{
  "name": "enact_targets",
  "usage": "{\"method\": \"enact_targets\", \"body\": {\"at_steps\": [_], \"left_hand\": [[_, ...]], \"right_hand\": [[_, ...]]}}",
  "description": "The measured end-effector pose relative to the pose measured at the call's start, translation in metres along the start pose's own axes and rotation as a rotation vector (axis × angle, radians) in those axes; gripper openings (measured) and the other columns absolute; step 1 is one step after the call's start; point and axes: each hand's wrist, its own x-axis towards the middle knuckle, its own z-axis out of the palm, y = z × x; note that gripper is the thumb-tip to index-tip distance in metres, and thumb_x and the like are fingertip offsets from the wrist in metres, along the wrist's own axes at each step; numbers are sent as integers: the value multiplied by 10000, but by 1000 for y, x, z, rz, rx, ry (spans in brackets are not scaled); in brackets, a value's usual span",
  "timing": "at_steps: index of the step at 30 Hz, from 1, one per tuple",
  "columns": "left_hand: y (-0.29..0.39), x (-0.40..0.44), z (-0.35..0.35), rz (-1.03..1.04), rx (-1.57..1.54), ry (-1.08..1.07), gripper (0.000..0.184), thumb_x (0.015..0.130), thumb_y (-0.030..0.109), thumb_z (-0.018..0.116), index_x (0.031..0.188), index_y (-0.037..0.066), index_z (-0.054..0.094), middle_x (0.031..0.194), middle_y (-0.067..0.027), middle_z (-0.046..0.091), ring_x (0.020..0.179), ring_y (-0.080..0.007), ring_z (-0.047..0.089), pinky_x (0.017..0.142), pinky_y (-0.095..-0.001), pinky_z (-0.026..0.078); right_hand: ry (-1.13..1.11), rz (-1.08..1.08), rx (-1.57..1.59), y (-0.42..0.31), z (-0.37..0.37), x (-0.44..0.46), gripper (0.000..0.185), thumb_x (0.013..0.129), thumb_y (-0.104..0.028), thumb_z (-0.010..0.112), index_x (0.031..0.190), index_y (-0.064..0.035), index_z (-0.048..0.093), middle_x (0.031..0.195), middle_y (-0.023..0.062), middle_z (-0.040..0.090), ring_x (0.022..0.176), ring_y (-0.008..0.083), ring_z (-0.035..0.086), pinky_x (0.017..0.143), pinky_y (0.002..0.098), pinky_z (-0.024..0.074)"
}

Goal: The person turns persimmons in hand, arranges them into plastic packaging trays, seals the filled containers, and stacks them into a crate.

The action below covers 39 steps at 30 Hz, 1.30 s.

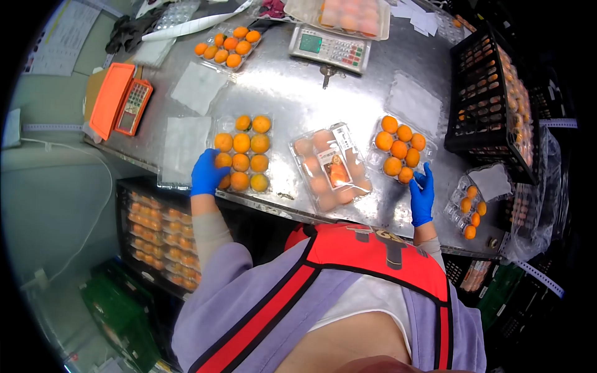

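My left hand, in a blue glove, is at the left side of a clear plastic tray filled with rows of oranges. Its fingers and thumb curl round one orange in the left column. On the right, my gloved right hand has thumb and fingers apart at the lower corner of another clear tray, close to its lowest orange. Several oranges fill part of that tray. Between the two lies a closed, labelled pack of oranges.
A scale stands at the back, bearing another pack. An open orange-cased calculator lies left. A black crate of fruit stands right, near a partly filled tray. A stacked crate sits below the table's left edge.
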Motion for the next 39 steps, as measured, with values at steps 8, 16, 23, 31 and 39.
{"method": "enact_targets", "body": {"at_steps": [8,16,23,31,39], "left_hand": [[53,52,13,116,-87,282,545,682,337,756,1143,107,577,1080,-146,617,990,-317,592,850,-390,480],[65,95,24,17,-15,60,530,678,324,752,1133,110,585,998,-154,643,961,-303,607,819,-399,491],[28,83,8,-16,-513,209,520,691,145,739,1177,81,565,1069,-141,607,956,-248,604,816,-363,490],[-1,93,30,92,-97,336,319,703,229,755,924,30,641,913,-144,637,863,-287,613,777,-378,476],[35,104,10,315,-51,358,291,754,225,710,972,43,646,955,-136,621,860,-275,603,781,-369,477]], "right_hand": [[-16,6,-6,8,-2,0,613,852,-95,609,1405,-121,347,1122,118,556,1039,181,541,817,297,452],[-10,16,21,1,-3,-2,619,847,-84,611,1406,-128,349,1100,109,562,1015,165,536,811,288,451],[20,15,7,6,-4,-1,620,845,-77,615,1405,-130,354,1091,92,550,998,158,541,818,286,451],[85,44,17,12,-7,1,647,823,-132,639,1405,-160,357,1021,50,566,898,128,538,763,274,449],[148,9,-131,-1,-17,8,689,786,-123,645,1407,-134,348,1089,91,585,970,194,560,849,318,437]]}}
